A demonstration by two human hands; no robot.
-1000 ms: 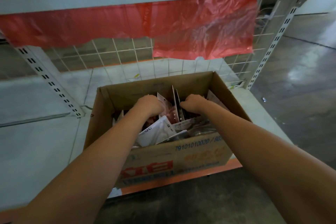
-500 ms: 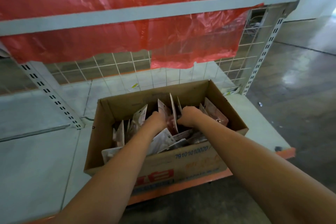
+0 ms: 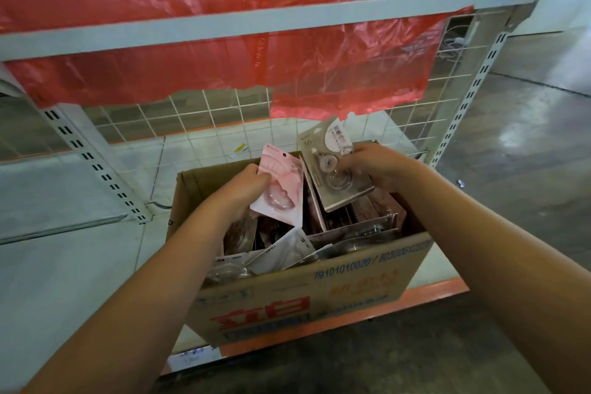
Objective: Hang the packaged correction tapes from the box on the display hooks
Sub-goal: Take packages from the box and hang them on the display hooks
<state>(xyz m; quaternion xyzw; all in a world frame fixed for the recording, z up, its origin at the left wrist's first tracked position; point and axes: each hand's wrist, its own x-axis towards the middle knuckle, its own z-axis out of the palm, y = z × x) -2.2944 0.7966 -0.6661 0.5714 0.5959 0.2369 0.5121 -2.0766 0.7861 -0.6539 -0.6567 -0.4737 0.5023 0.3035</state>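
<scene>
Pinching a pink carded blister pack [image 3: 281, 192] in left hand [image 3: 243, 192], a grey one [image 3: 332, 166] in right hand [image 3: 377, 166], frame centre above brown cardboard box [image 3: 319, 291]. Probably light, stiff card; best held by edges, hang-hole clear.

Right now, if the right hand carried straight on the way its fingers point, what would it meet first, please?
The right hand points leftward, gripping the grey package. Straight on, that package would probably meet the pink package held by the left hand first. Their edges look nearly touching, though depth between them is unclear.
</scene>
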